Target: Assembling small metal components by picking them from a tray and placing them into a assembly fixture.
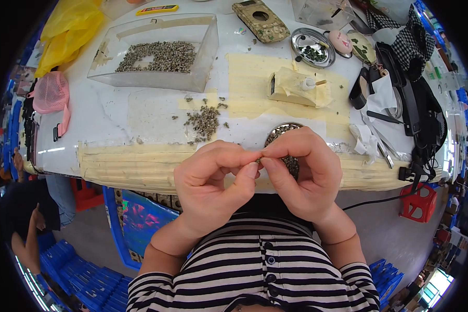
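Observation:
My left hand and my right hand meet fingertip to fingertip above the table's near edge. Both are closed in a pinch. Something tiny sits between the tips, too small and covered to name. Behind my right hand is a round metal dish with small dark metallic pieces, partly hidden by the fingers. A loose pile of small metallic parts lies just beyond my left hand. Farther left stands a clear plastic box with many of the same-looking parts inside.
A tape-covered block with a small white nozzle stands beyond my hands. At right lie tweezers, tissue and black straps. A round tin holds dark green bits. Left are a pink mesh pouch and yellow bag. A red stool stands below.

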A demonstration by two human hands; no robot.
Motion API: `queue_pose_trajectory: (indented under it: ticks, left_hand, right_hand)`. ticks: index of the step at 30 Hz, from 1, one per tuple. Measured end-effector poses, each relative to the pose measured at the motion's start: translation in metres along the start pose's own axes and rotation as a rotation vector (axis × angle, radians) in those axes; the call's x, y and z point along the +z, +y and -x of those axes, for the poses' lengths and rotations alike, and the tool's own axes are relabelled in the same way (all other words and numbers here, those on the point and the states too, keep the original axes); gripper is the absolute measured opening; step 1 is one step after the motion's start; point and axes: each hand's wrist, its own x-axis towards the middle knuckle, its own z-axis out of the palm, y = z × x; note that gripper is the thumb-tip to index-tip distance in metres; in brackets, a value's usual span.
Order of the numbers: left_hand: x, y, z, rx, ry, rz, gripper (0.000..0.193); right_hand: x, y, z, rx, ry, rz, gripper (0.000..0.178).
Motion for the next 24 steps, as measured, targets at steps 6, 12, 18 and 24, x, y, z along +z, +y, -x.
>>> queue_pose_trajectory:
  ticks: [6, 12, 18, 24]
  left_hand:
    - [0.0017, -0.0006, -0.0004, -0.018, 0.009, 0.000, 0.023]
    - [-0.0015, -0.0009, -0.0007, 0.006, 0.013, -0.060, 0.024]
    - [-0.0040, 0.0002, -0.0028, 0.010, 0.018, -0.043, 0.022]
    - [-0.0074, 0.0030, -0.0033, -0.064, 0.004, -0.002, 0.020]
  right_hand:
    - [-0.0005, 0.0007, 0.0004, 0.029, 0.025, -0.010, 0.016]
    - [-0.0014, 0.0014, -0.0004, -0.002, 0.012, 0.008, 0.016]
    - [-0.0021, 0.0014, -0.0026, -0.084, -0.014, 0.094, 0.018]
    - [-0.0030, -0.0012, -0.0045, -0.146, -0.037, 0.194, 0.018]
